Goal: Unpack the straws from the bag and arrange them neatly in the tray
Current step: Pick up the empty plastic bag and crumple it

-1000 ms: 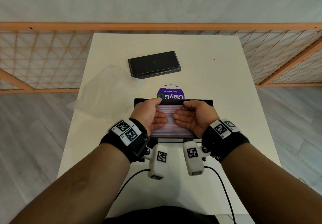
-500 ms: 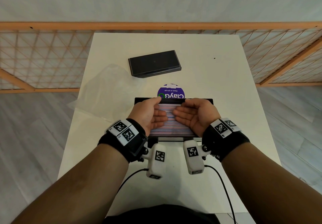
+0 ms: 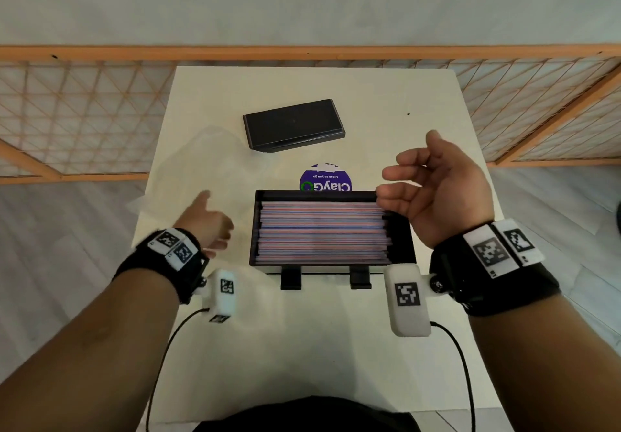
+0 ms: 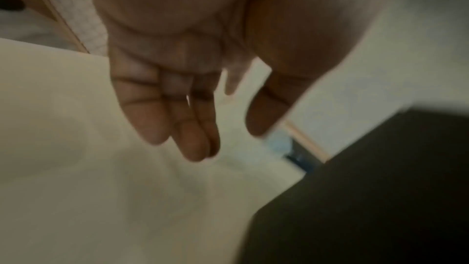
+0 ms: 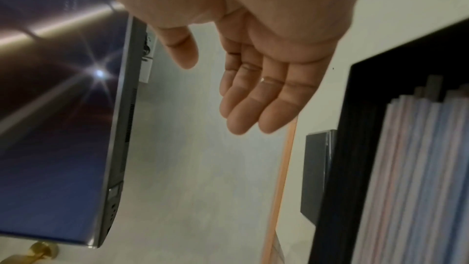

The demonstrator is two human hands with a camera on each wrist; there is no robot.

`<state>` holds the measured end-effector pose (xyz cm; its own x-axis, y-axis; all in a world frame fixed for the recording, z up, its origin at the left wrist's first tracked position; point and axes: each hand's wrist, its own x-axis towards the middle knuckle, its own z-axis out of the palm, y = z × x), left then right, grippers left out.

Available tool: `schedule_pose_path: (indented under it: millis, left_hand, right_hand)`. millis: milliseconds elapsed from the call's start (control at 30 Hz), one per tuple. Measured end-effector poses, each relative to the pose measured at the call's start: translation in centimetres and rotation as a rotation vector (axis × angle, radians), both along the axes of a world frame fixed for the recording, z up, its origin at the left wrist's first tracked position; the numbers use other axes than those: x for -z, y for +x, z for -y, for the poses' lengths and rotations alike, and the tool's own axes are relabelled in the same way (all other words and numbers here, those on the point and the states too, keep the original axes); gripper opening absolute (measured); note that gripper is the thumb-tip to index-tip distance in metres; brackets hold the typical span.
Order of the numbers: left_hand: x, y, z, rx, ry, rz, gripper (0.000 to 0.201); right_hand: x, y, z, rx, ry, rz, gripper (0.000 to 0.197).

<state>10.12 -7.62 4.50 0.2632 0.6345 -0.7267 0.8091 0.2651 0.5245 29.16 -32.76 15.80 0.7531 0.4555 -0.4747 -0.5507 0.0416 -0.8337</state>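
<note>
In the black tray (image 3: 331,262) near the middle of the white table (image 3: 420,122), the straws (image 3: 324,231) lie side by side in a flat, level layer of red, blue and white, running left to right and filling the tray from wall to wall. The right wrist view shows their ends lined up just short of the tray's right wall. Neither hand touches them. The right hand (image 3: 437,189) hovers above the tray's right end, palm turned inward, fingers loosely extended and spread, holding nothing. The left hand (image 3: 205,220) is off to the tray's left, above the table, its fingers straight and close together, thumb apart, also holding nothing; it is blurred in both views. Just beyond that hand, the clear plastic bag (image 3: 201,169) lies flat and crumpled on the table's left part, reaching its left edge. Directly behind the tray, a round purple sticker (image 3: 325,178) sits on the tabletop, partly hidden by the tray's far wall. Farther back lies a black lid (image 3: 294,124), slightly askew, well apart from the tray.
</note>
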Motion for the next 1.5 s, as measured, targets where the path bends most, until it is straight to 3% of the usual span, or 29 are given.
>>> schedule_pose_path:
  millis: [67, 133, 233, 300, 433, 500, 567, 667, 733, 800, 867, 933, 1000, 1067, 1167, 1200, 1233, 1300, 1367, 1433, 1500]
  left_hand:
    - [2.4, -0.6, 0.8, 0.189, -0.037, -0.110, 0.077]
    - [4.1, -0.7, 1.3, 0.378, 0.078, -0.240, 0.082]
    - [5.1, -0.8, 2.1, 0.558, 0.321, -0.374, 0.049]
    - [5.2, -1.0, 2.7, 0.607, 0.372, -0.385, 0.031]
    - [5.2, -2.3, 2.8, 0.619, 0.308, -0.390, 0.031]
    - [5.5, -3.2, 2.8, 0.705, 0.330, -0.434, 0.020]
    - [5.5, -3.9, 3.1, 0.716, 0.381, -0.422, 0.022]
    - [3.7, -3.7, 2.8, 0.451, 0.485, -0.222, 0.024]
    - [1.2, -2.9, 2.1, 0.224, 0.536, 0.051, 0.025]
    - [-2.7, -1.9, 1.5, 0.097, 0.544, 0.349, 0.026]
    - [-7.4, -0.7, 2.0, 0.108, 0.520, 0.596, 0.026]
    - [-11.7, 0.5, 3.7, 0.263, 0.429, 0.791, 0.025]
    - [-14.6, 1.3, 6.0, 0.469, 0.260, 0.947, 0.026]
    - [-15.9, 1.6, 7.9, 0.608, 0.129, 1.020, 0.035]
    - [-16.0, 1.4, 9.3, 0.646, 0.208, 1.048, 0.031]
    - [-15.8, 1.1, 9.6, 0.659, 0.314, 1.058, 0.028]
    - [-15.5, 0.7, 9.9, 0.695, 0.455, 1.028, 0.038]
    - [-14.8, 0.2, 10.2, 0.821, 0.706, 0.868, 0.084]
    - [-14.2, 0.3, 10.5, 0.899, 0.776, 0.701, 0.116]
    - [-13.7, 0.5, 10.4, 0.876, 0.818, 0.711, 0.122]
    - [-13.2, 0.7, 10.0, 0.805, 0.803, 0.825, 0.103]
  right_hand:
    - [-0.4, 0.0, 0.1, -0.007, -0.016, 0.024, 0.042]
    - [-0.4, -0.3, 0.2, -0.019, -0.035, 0.046, 0.041]
    - [-0.2, -1.2, 0.1, -0.025, -0.057, 0.075, 0.035]
    - [0.0, -1.8, -0.1, -0.038, -0.075, 0.117, 0.028]
    - [0.4, -3.1, -0.7, -0.161, -0.153, 0.289, 0.019]
    - [0.6, -3.7, -0.9, -0.247, -0.203, 0.399, 0.015]
    - [0.7, -4.5, -1.2, -0.326, -0.233, 0.494, 0.014]
    - [0.8, -5.6, -1.5, -0.421, -0.333, 0.663, 0.016]
    - [0.7, -6.2, -1.7, -0.456, -0.382, 0.764, 0.016]
    - [0.2, -6.6, -1.9, -0.473, -0.392, 0.871, 0.033]
    - [-0.5, -7.0, -2.3, -0.490, -0.324, 0.997, 0.066]
    - [-1.3, -7.2, -3.0, -0.522, -0.235, 1.085, 0.093]
    - [-1.6, -7.0, -3.6, -0.516, -0.171, 1.173, 0.101]
    - [-1.7, -6.8, -3.8, -0.478, -0.167, 1.219, 0.082]
    - [-1.7, -6.2, -3.5, -0.361, -0.298, 1.246, 0.026]
    - [-1.9, -6.0, -3.3, -0.308, -0.346, 1.232, 0.016]
    - [-2.1, -5.9, -3.1, -0.256, -0.365, 1.188, 0.014]
    - [-2.9, -6.0, -3.1, -0.178, -0.323, 1.052, 0.017]
    - [-3.7, -6.3, -3.5, -0.174, -0.142, 0.780, 0.016]
    - [-4.1, -6.6, -4.0, -0.243, 0.142, 0.361, 0.015]
    - [-4.0, -6.8, -4.2, -0.345, 0.263, 0.069, 0.037]
